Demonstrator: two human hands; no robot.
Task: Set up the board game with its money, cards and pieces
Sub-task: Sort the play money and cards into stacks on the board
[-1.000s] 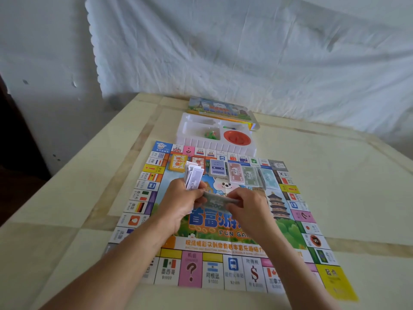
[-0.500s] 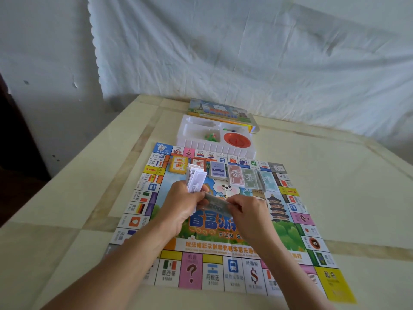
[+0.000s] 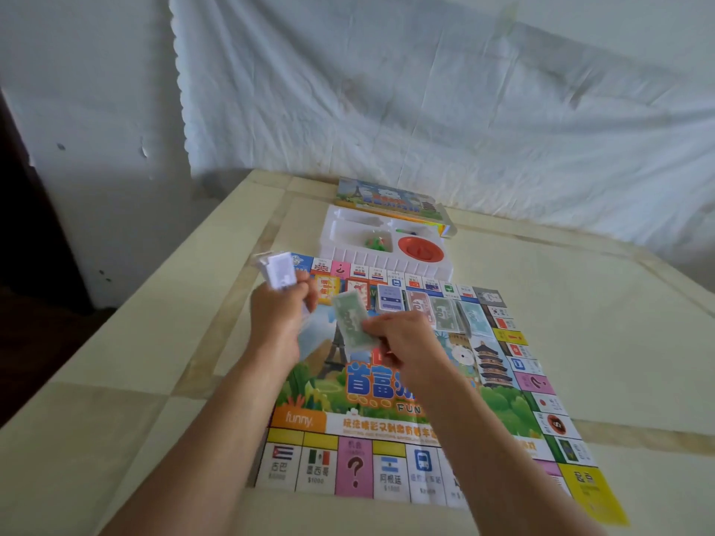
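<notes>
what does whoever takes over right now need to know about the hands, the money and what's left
Left hand holds a stack of notes above the far left corner of the board.
Right hand pinches one green note over the board.
Done: board lies flat on the table; a row of money piles lies along its far side.
Left: deal out the held notes; the green pieces and red disc sit in the white tray past the board, not yet set out.

One wide-angle head-worn view, at the near edge of the table (image 3: 580,342), faces forward and down, close above the game board (image 3: 354,471), reaching the far white sheet (image 3: 425,90).
</notes>
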